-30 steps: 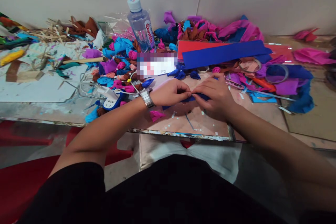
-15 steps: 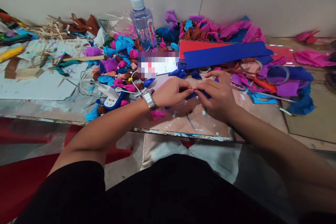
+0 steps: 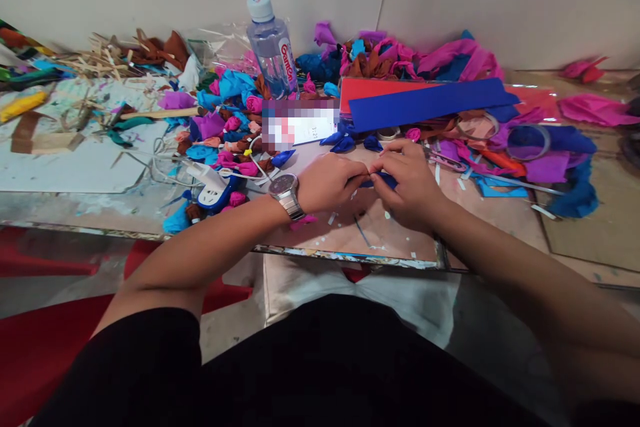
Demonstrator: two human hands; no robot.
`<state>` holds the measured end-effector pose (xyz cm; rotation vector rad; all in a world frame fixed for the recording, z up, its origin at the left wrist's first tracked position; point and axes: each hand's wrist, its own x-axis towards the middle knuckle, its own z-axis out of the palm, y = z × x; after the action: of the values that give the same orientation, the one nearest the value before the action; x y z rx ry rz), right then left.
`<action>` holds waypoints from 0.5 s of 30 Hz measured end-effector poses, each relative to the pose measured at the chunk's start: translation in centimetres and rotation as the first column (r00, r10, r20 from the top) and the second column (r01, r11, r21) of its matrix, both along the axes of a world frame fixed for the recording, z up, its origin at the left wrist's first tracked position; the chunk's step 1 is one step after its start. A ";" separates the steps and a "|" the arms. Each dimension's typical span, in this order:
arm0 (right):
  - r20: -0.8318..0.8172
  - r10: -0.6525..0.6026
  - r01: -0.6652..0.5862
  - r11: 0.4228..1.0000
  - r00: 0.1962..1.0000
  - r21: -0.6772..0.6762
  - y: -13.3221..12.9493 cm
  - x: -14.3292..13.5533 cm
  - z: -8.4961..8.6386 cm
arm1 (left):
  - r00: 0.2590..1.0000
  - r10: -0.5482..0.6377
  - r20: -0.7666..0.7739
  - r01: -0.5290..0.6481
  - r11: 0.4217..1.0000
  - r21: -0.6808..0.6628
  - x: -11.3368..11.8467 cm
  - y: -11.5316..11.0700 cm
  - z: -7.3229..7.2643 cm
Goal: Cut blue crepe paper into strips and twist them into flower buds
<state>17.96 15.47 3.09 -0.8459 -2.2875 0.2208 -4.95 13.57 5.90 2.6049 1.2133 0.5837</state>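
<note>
My left hand (image 3: pixel 333 183), with a metal watch on its wrist, pinches one end of a small dark blue paper piece (image 3: pixel 384 179). Fingertip to fingertip with it, my right hand (image 3: pixel 410 180) pinches the same piece, which is partly hidden by the fingers. Just beyond the hands lie small twisted blue paper pieces (image 3: pixel 343 143) and a lit phone (image 3: pixel 315 128). A long blue paper strip (image 3: pixel 435 105) rests on a red sheet (image 3: pixel 375 89) behind my right hand.
A water bottle (image 3: pixel 273 53) stands behind the phone. Crumpled coloured paper surrounds it. At left are a power socket (image 3: pixel 213 195) with white cables, a white board (image 3: pixel 70 167) and wood scraps (image 3: pixel 107 57). Tape rolls (image 3: pixel 529 143) and a cutter (image 3: pixel 445 160) lie at right.
My left wrist has turned, so the watch face now shows. My right hand's fingers have curled in closer around the blue piece, uncovering a pink rolled paper behind them.
</note>
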 end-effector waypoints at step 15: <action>-0.028 0.000 0.001 1.000 1.000 0.023 0.1 0.4 0.2 | 0.976 -0.061 0.209 0.105 0.973 -0.205 -0.6 0.6 0.4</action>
<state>18.40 15.60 3.34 -0.8267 -2.2592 0.2046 -5.52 14.16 6.26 2.3401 1.0357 0.6436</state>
